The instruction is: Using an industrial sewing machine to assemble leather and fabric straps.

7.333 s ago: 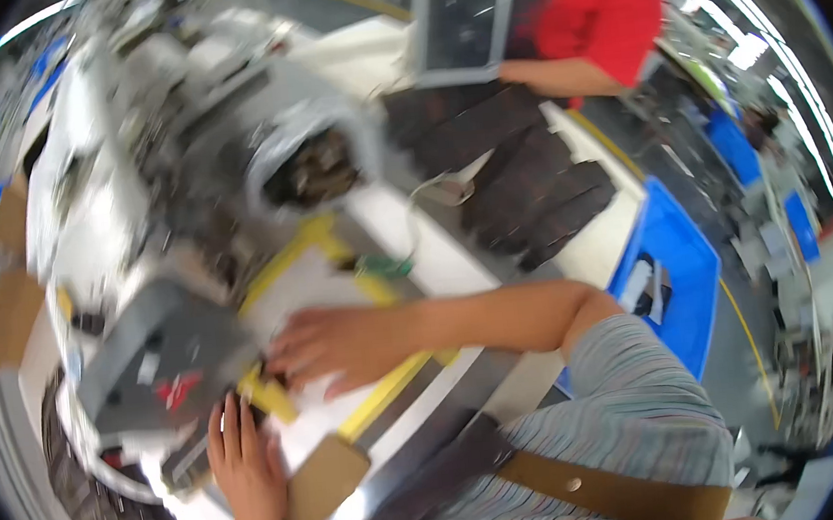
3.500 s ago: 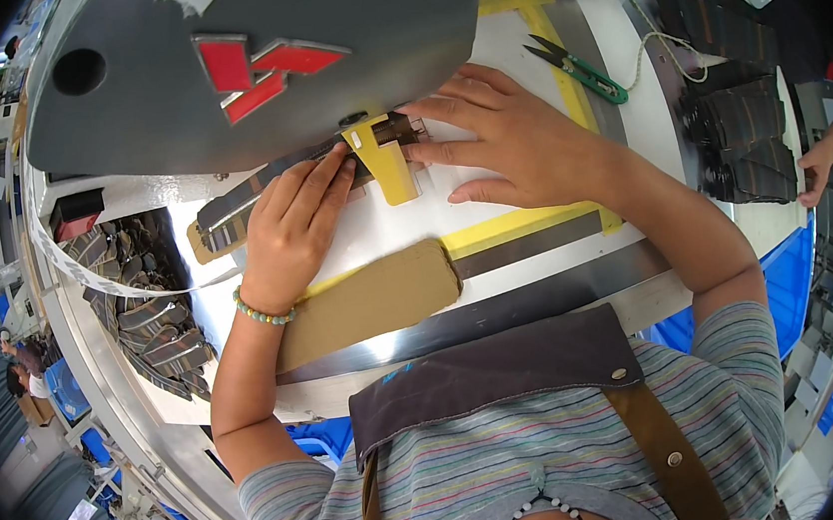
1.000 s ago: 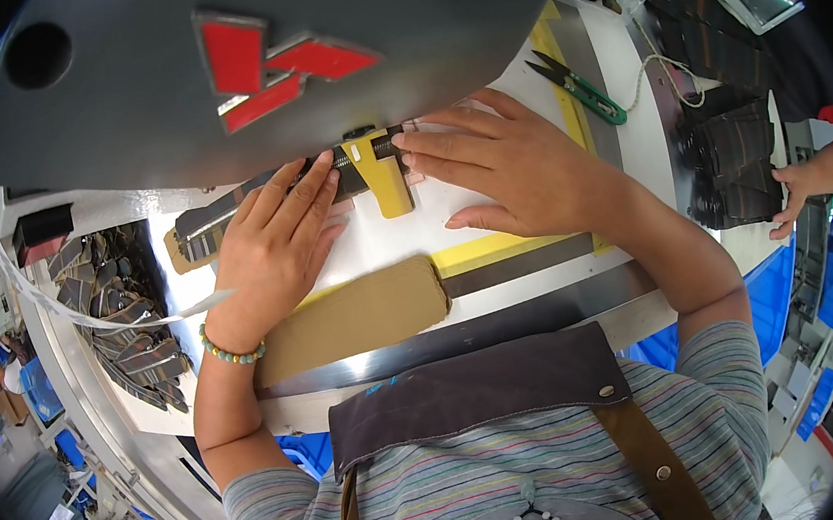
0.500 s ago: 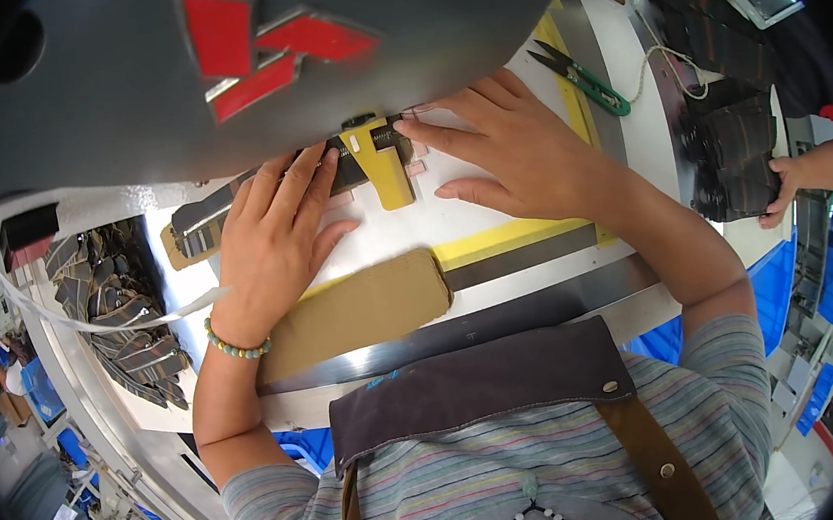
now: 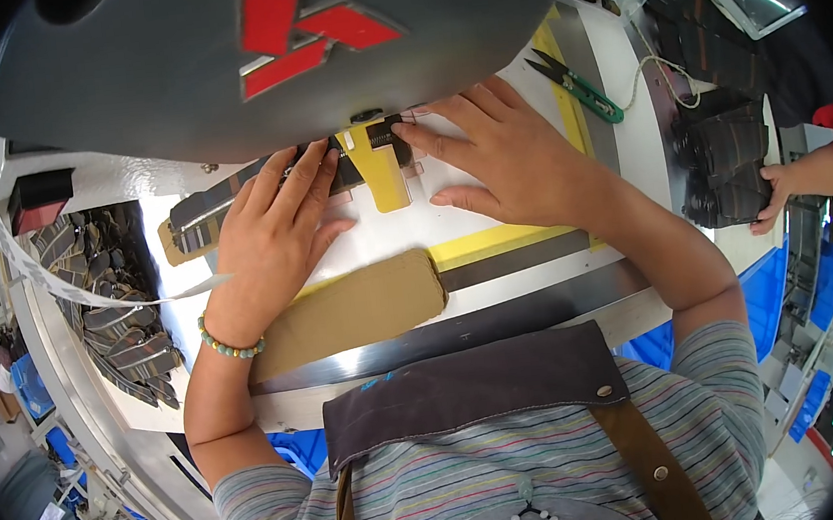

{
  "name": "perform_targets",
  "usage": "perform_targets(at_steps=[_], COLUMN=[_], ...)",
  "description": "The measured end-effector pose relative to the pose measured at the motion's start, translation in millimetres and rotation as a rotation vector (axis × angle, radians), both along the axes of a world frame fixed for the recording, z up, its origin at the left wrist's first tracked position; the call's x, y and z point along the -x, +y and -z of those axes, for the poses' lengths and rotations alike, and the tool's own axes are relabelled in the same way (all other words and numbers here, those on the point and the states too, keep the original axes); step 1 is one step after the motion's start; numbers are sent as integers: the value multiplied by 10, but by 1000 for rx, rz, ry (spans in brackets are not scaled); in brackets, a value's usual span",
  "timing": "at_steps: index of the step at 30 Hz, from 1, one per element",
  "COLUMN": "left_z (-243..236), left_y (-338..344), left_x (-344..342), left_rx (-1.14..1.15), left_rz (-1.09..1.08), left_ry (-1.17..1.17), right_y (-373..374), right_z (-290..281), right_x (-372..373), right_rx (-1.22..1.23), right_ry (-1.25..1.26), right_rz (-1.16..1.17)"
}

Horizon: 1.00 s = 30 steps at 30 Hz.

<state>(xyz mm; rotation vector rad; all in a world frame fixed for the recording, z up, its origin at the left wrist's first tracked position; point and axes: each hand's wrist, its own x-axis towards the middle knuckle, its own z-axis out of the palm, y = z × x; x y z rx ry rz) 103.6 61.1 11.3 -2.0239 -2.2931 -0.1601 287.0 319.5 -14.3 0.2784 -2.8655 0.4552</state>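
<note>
My left hand (image 5: 269,236) lies flat on a dark striped fabric strip (image 5: 203,212), fingers stretched toward the sewing machine head. Tan card (image 5: 175,248) shows beneath the strip's left end. My right hand (image 5: 519,158) is spread, thumb apart, its fingertips at the right end of the dark piece. Between the hands a yellow plate (image 5: 388,184) sits at the sewing area. The grey machine head (image 5: 158,79) hides the needle and some fingertips. Below my left hand, a larger brown card piece (image 5: 351,311) rests at the table's near edge.
Green-handled thread snips (image 5: 581,91) lie on the right, beside a pale cord (image 5: 653,62). Cut striped pieces (image 5: 114,299) are heaped on the left. At far right, another person's hand (image 5: 776,195) touches a dark fabric stack (image 5: 722,155). A blue bin (image 5: 772,286) stands below.
The view has shifted a little, so the machine head appears farther right and higher. Both hands keep nearly the same place on the dark strip.
</note>
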Motion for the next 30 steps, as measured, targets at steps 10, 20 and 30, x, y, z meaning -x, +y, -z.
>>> perform_targets(at_steps=[10, 20, 30], left_z=[-2, 22, 27], left_y=[-1, -1, 30], left_x=[19, 21, -2], left_rx=[23, 14, -52], left_rz=[15, 24, 105], left_ry=[4, 5, 20], right_y=[-11, 43, 96], right_z=[-7, 1, 23], right_x=[2, 21, 44], right_rx=[-25, 39, 80], right_ry=[-8, 54, 138], right_rz=[12, 33, -3])
